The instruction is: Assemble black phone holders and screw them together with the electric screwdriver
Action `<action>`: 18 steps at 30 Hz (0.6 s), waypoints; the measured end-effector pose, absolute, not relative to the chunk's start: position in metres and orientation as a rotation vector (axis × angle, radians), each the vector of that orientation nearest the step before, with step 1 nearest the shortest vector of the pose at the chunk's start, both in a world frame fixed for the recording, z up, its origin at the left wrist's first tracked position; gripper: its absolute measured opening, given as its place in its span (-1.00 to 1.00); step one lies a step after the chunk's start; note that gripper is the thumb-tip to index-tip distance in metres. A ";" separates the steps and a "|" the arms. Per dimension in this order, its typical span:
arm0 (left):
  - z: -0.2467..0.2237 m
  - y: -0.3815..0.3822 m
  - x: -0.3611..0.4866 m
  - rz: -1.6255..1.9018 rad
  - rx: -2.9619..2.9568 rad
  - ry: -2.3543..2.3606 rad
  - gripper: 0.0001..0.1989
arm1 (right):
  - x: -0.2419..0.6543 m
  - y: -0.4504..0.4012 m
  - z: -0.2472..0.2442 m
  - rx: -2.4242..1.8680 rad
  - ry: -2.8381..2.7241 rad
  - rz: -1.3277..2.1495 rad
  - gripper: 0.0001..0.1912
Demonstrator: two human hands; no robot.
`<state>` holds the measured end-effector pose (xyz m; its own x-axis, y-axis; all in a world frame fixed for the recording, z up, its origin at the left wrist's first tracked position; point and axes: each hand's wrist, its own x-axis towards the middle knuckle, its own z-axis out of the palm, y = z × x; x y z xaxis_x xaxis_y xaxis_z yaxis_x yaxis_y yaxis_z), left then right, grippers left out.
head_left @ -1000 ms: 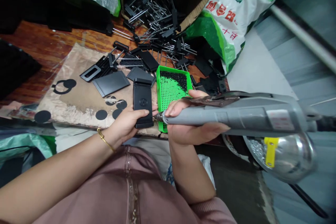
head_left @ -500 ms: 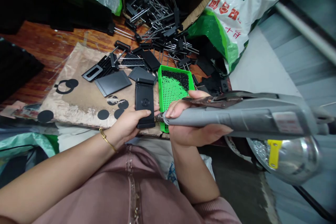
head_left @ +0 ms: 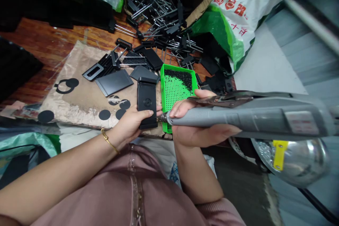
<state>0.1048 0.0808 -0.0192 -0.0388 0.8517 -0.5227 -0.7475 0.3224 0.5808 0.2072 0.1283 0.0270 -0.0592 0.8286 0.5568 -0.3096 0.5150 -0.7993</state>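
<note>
My left hand (head_left: 135, 119) grips the lower end of a black plastic holder (head_left: 147, 95), thumb across its face and fingertips showing at its right side. My right hand (head_left: 185, 123) is wrapped round a grey electric screwdriver (head_left: 222, 116), lying nearly level and pointing left. Its tip meets the right edge of the holder near the bottom; the exact contact point is too small to make out. Just behind the tip stands a green perforated tray (head_left: 174, 95) with many small black screws (head_left: 182, 77) heaped at its far right.
Black brackets with metal rods (head_left: 159, 21) spill from a cardboard box (head_left: 203, 5) at the back. Flat black plates (head_left: 115, 82) and black discs (head_left: 104, 114) lie on the cardboard mat (head_left: 76, 106). A metal bowl (head_left: 304, 159) with a yellow piece (head_left: 279, 155) is at right.
The view has shifted slightly. Both hands keep their hold, and the screwdriver tip stays against the holder's right edge.
</note>
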 end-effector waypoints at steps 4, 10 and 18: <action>-0.019 0.081 0.105 1.296 0.125 0.962 -0.77 | 0.206 0.129 0.026 -0.510 -1.316 0.991 -0.45; -0.016 0.080 0.107 1.325 0.118 0.953 -0.78 | 0.207 0.130 0.026 -0.448 -1.334 1.027 -0.47; -0.010 0.078 0.109 1.354 0.108 0.968 -0.86 | 0.207 0.129 0.027 -0.419 -1.336 1.066 -0.50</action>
